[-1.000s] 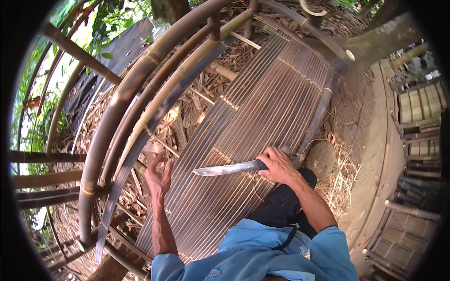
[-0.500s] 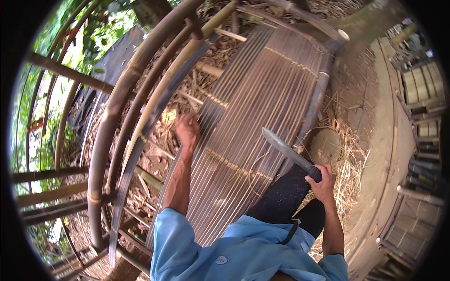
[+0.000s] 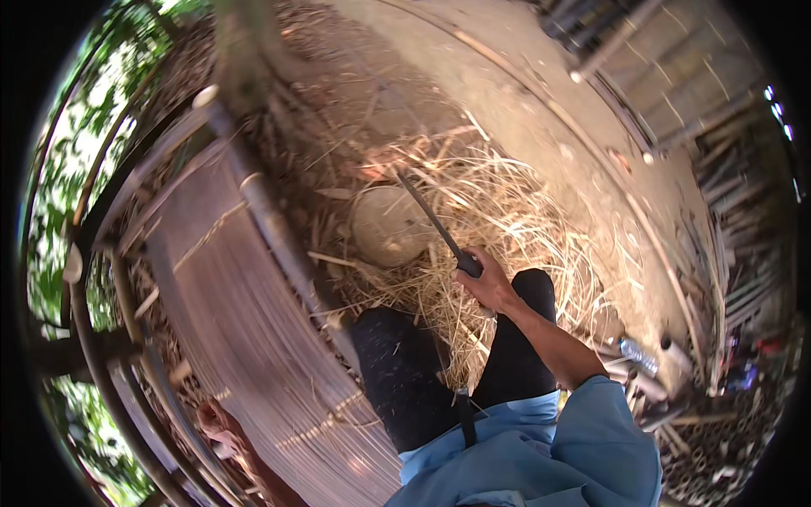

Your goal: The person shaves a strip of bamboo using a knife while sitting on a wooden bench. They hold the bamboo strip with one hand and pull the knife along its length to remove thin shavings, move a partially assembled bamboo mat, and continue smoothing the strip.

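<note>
My right hand (image 3: 488, 286) grips the handle of a long dark knife (image 3: 427, 215). The blade points up and left, and its tip is over a round wooden block (image 3: 380, 230) that sits in dry straw (image 3: 515, 211). My left hand (image 3: 221, 424) is blurred at the lower left, resting on or just above a woven bamboo mat (image 3: 253, 338). I cannot tell whether its fingers hold anything. My legs in dark trousers (image 3: 405, 380) stretch out between the mat and the straw.
Thick curved bamboo poles (image 3: 93, 338) border the mat on the left, with green foliage behind them. A bare earth path (image 3: 541, 93) runs across the top right. Stacked bamboo pieces and a small bottle (image 3: 638, 355) lie at the right.
My view has swung right, from the mat toward the straw and the block. My right hand has carried the knife off the mat to the block. My left hand has dropped to the lower left.
</note>
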Tool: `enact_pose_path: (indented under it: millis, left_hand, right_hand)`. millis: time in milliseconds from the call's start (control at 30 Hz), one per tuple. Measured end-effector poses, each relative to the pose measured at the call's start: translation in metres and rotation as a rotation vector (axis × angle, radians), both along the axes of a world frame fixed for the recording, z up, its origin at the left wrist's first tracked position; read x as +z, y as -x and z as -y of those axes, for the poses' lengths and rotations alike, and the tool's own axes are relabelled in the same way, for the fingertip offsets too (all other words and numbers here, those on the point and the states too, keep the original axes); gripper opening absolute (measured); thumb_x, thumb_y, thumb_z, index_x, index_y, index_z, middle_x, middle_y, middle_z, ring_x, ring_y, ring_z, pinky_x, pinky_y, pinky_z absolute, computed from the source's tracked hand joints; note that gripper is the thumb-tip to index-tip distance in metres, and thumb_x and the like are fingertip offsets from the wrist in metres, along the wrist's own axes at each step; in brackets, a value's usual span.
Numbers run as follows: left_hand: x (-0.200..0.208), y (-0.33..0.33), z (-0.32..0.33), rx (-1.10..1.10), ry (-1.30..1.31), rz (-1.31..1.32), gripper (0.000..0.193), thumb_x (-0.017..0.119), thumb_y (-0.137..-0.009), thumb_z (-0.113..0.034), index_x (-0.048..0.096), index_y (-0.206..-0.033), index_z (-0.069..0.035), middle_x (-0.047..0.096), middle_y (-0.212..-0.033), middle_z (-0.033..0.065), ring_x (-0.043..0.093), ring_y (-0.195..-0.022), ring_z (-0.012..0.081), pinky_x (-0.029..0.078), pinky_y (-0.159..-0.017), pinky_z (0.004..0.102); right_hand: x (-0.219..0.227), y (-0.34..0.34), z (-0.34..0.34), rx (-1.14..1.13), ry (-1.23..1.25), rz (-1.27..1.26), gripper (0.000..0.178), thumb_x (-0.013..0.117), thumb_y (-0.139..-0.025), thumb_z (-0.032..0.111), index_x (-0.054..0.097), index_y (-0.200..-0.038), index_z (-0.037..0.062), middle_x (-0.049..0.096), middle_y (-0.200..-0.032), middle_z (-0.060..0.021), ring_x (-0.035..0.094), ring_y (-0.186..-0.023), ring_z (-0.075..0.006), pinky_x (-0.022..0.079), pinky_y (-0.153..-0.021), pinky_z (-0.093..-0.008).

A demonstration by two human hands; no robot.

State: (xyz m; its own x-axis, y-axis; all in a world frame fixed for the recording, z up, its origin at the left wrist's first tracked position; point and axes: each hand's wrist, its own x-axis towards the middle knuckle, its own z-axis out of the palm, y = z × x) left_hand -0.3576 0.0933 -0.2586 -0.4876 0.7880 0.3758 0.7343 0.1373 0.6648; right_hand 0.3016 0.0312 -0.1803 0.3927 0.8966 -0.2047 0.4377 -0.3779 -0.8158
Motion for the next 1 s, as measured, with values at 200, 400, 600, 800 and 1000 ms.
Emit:
enact_pose_path:
  millis: [200,400,600,800,1000]
  left_hand:
    - [0.089,-0.257,-0.057,-0.696,0.286,0.208,0.027,0.078,-0.088,-0.012,0.066,-0.111,-0.004,0.07,-0.108,0.0117,0.065,-0.094,0.0219,0.054,-0.083,0.0368]
    - [0.157,-0.409,0.031,-2.113,0.395,-0.234,0.071,0.074,-0.083,-0.05,0.056,-0.144,-0.017,0.052,-0.145,0.0197,0.043,-0.142,0.0381,0.028,-0.12,0.0554]
    - [0.072,-0.424,0.01,-2.589,0.281,-0.726,0.069,0.052,-0.095,-0.066,0.049,-0.149,-0.023,0.04,-0.155,0.0186,0.034,-0.145,0.0359,0.019,-0.122,0.055]
    - [0.121,-0.491,-0.138,-1.2,-0.21,-0.587,0.061,0.063,-0.098,-0.045,0.055,-0.139,-0.001,0.064,-0.113,0.0254,0.061,-0.104,0.0375,0.049,-0.095,0.0533]
    - [0.086,-0.451,0.032,-2.519,0.078,-0.503,0.072,0.064,-0.089,-0.057,0.048,-0.152,-0.026,0.043,-0.159,0.0127,0.034,-0.151,0.0297,0.016,-0.126,0.0499]
  right_hand:
    - [-0.024,-0.066,0.06,-0.27,0.096,-0.322,0.057,0.075,-0.095,0.018,0.049,-0.144,0.0069,0.065,-0.089,-0.0034,0.06,-0.062,-0.0088,0.051,-0.055,-0.0285]
    - [-0.006,-0.087,0.113,-0.226,0.17,-0.085,0.045,0.075,-0.092,0.018,0.058,-0.133,0.0094,0.063,-0.088,-0.0085,0.064,-0.08,-0.021,0.052,-0.072,-0.0342]
    - [-0.003,-0.061,0.156,-0.47,0.163,-0.136,0.048,0.076,-0.092,0.025,0.059,-0.132,0.0057,0.07,-0.098,-0.0138,0.067,-0.084,-0.0225,0.056,-0.078,-0.0372]
    - [-0.019,-0.057,0.208,-0.621,0.165,-0.007,0.044,0.074,-0.093,0.019,0.06,-0.133,0.0059,0.066,-0.072,-0.0044,0.06,-0.058,-0.0102,0.05,-0.052,-0.0287]
    - [-0.026,-0.056,0.217,-0.612,-0.012,0.193,0.043,0.074,-0.092,0.022,0.061,-0.13,0.0077,0.07,-0.08,-0.0068,0.065,-0.063,-0.0131,0.053,-0.055,-0.031]
